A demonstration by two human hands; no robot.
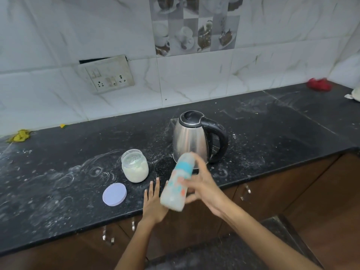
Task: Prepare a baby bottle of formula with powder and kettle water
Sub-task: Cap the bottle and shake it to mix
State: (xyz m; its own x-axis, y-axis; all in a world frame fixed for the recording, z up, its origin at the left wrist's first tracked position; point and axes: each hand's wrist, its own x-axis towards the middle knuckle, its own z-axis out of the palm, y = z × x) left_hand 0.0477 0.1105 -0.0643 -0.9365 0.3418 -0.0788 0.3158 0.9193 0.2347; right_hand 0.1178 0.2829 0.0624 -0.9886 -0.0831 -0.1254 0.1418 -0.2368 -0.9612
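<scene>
our right hand [204, 189] has its fingers wrapped round the blurred, tilted white baby bottle w/ teal collar [178, 182], held above the black speckled counter edge [58, 221]; left hand [153, 201] lies flat & open, holding nothing. open glass powder jar [135, 165] sits just beside; a loose cap could leak, or we could knock the jar

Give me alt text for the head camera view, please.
A person's right hand holds a blurred, tilted baby bottle above a dusty black counter, left hand open beside it. Behind stand an open powder jar, its lid, and a steel kettle.
</scene>
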